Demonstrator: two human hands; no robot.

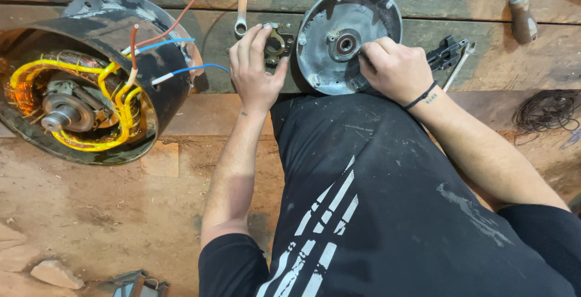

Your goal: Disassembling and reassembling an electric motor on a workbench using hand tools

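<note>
Lying at far left on the dirty wooden bench point(72, 212), a dark motor housing point(91, 85) sits on its side, open end toward the viewer, showing copper windings sleeved in yellow, a central shaft point(54, 118), and loose red, blue and white leads point(175, 49) trailing right. A chipped bit of stone point(54, 273) rests near left. A combination wrench point(242, 6) lies beyond, ring end just past the left hand point(257, 70), which closes its fingers over a small dark bracket with brass-coloured parts point(277, 44), holding it beside the plate. Right of that, the round grey end plate point(350, 38) stands tilted against the person's knee, bearing point(345, 44) at centre. The right hand point(393, 67) is clenched against the plate's right edge, fingertips near the bearing; whether it pinches a small part or tool I cannot tell. Further right: a small black clamp-like piece point(446, 52), a thin metal rod point(459, 70), a wooden-handled tool point(521, 16), a coil of thin dark wire point(548, 110). Judged progress: motor already opened, end plate off and separate; bracket not mounted, leads unconnected, housing uncovered, so much remains. Hidden: the plate's near rim behind the black clothing, the bracket's underside beneath the fingers, the wrench's far end cut off.
</note>
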